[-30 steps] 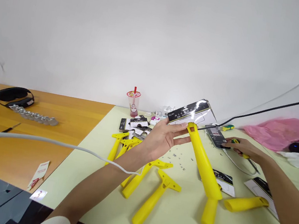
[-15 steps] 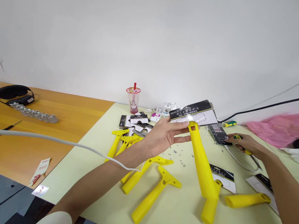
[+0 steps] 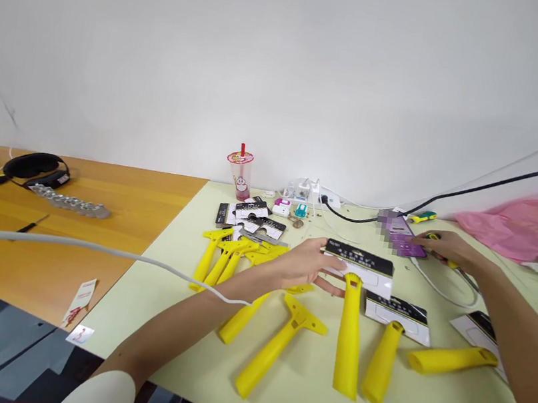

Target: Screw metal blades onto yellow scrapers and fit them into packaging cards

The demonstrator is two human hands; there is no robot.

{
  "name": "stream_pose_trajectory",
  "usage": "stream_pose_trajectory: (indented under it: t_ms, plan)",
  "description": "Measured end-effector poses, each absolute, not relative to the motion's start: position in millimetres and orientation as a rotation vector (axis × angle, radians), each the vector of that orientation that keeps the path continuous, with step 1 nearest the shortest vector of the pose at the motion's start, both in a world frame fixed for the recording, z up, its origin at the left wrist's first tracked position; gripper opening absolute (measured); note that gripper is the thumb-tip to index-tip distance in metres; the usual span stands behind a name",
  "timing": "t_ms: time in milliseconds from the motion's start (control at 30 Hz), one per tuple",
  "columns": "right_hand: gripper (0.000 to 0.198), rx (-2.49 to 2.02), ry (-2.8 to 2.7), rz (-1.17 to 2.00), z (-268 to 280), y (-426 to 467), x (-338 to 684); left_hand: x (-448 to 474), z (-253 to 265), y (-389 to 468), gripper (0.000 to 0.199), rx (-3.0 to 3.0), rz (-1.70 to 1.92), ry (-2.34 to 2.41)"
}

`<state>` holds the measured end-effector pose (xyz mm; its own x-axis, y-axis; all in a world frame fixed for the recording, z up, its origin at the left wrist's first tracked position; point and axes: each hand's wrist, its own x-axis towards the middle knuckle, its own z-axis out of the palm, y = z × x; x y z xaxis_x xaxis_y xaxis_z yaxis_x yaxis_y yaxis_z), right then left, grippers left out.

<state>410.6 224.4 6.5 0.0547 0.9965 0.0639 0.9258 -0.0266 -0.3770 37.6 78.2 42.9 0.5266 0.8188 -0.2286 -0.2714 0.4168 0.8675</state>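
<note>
My left hand (image 3: 308, 262) is closed on a yellow-handled scraper (image 3: 349, 341), whose head is covered by a black and white card sleeve (image 3: 360, 266). The handle points towards me, low over the table or touching it. Beside it on the right lie two more carded scrapers, one with an upright-pointing handle (image 3: 380, 366) and one with a slanted handle (image 3: 452, 360). My right hand (image 3: 447, 247) grips a screwdriver (image 3: 433, 236) with a green and yellow handle, while its fingertips reach the edge of a phone (image 3: 407, 242) with a lit purple screen.
Bare yellow scraper handles (image 3: 280, 345) lie left of centre, with loose cards (image 3: 252, 209) behind them. A drink cup (image 3: 241, 177), a power strip (image 3: 304, 190) and a pink bag (image 3: 523, 223) stand along the wall. A white cable (image 3: 105, 250) crosses before my left arm.
My left hand has brought the carded scraper down from above the table, next to the other carded ones. The phone's screen has changed from dark to purple. My right hand stays by the phone.
</note>
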Motion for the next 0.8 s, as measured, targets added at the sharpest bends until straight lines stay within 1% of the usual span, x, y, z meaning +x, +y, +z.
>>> stream_pose_trajectory:
  t_ms: [100,167,267,333,400,433,500,567,700,767,800]
  plan:
    - [0.069,-2.154,-1.846,0.511,5.5,224.9,406.0,44.7,28.7,73.3,0.036,0.965,0.633,0.691]
    - [0.076,-2.219,-1.770,0.497,5.4,223.8,403.9,49.7,15.4,71.8,0.038,0.972,0.578,0.691]
    - [0.074,-2.273,-1.733,0.418,5.6,217.7,403.3,56.9,-7.2,72.1,0.048,0.959,0.530,0.722]
    - [0.069,-2.294,-1.747,0.340,5.9,206.7,401.8,60.3,-19.7,72.4,0.049,0.998,0.499,0.752]
    - [0.067,-2.286,-1.801,0.216,6.1,186.6,396.5,61.5,-27.0,72.0,0.045,1.062,0.483,0.798]
    - [0.068,-2.250,-1.864,0.111,5.8,172.8,392.0,61.2,-28.5,71.7,0.043,1.111,0.481,0.825]
    - [0.064,-2.149,-1.971,-0.017,3.7,138.9,379.6,59.5,-27.9,71.5,0.040,1.293,0.465,0.887]
    - [0.061,-2.049,-2.030,-0.018,-1.7,99.8,364.6,57.4,-24.8,72.0,0.038,1.550,0.425,0.948]
    - [0.073,-1.755,-2.213,0.089,-20.9,26.0,339.1,55.4,-20.3,73.7,0.035,1.871,0.325,0.970]
    - [0.080,-1.632,-2.306,0.063,-30.9,-0.8,333.5,55.2,-19.6,73.7,0.033,1.943,0.303,0.939]
    - [0.080,-1.618,-2.318,0.020,-35.1,-10.9,333.0,55.3,-19.1,73.4,0.033,1.974,0.293,0.924]
